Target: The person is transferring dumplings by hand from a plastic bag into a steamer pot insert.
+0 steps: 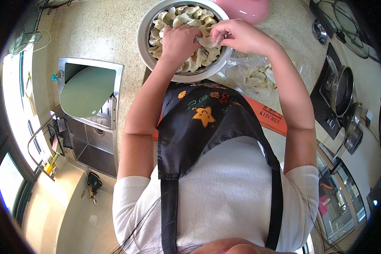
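Note:
A round metal steamer pan [143, 57] full of folded dumplings [199, 58] stands on the counter before me. Over its middle, my left hand [181, 41] rests among the dumplings, fingers curled down; its fingertips are partly hidden, so its hold is unclear. At the pan's right side my right hand [233, 35] pinches a pale dumpling [212, 40] between thumb and fingers. Right of the pan, a clear plastic bag [236, 63] lies on the counter with more dumplings [257, 77] in it, partly behind my right forearm.
A pink bowl or lid [247, 9] is behind the pan. At left, a green cutting board [85, 92] lies across the metal sink [96, 155]. To the right are a black stove [317, 95], a frying pan [344, 92] and a small metal bowl [319, 31].

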{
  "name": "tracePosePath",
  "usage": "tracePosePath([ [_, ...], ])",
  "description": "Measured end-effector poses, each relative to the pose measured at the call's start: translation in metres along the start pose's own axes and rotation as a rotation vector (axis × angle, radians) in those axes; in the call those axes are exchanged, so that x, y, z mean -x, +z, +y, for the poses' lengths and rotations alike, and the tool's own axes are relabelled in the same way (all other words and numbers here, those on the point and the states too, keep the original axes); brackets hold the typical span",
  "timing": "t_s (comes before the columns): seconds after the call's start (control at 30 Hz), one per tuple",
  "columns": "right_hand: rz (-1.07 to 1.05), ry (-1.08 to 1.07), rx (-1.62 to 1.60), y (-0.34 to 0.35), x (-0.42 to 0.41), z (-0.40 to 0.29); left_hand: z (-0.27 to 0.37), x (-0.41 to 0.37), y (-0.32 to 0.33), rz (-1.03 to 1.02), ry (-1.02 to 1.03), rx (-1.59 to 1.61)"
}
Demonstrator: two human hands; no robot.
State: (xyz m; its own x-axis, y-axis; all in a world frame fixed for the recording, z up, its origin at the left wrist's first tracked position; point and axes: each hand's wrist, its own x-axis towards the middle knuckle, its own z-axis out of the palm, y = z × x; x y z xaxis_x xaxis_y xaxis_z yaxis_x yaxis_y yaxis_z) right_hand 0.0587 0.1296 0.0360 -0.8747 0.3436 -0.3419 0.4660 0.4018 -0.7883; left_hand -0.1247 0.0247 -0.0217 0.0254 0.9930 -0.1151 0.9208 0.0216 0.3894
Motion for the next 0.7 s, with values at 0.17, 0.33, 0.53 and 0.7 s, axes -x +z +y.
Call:
tracePosePath([
  [0.17,0.177,-0.146,-0.105,-0.001,0.029,-0.009,0.000,0.014,-0.018,0.095,0.043,0.243],
  [0.33,0.304,-0.166,-0.290,-0.009,0.071,-0.032,0.021,0.024,-0.050,-0.172,0.027,1.147],
  [0.53,0.484,-0.238,-0.157,-0.010,0.127,-0.041,0.078,0.028,-0.063,-0.231,0.135,1.358],
  [0.7,0.619,-0.212,-0.445,0.003,0.171,-0.026,0.114,0.024,-0.055,-0.338,0.111,1.401],
])
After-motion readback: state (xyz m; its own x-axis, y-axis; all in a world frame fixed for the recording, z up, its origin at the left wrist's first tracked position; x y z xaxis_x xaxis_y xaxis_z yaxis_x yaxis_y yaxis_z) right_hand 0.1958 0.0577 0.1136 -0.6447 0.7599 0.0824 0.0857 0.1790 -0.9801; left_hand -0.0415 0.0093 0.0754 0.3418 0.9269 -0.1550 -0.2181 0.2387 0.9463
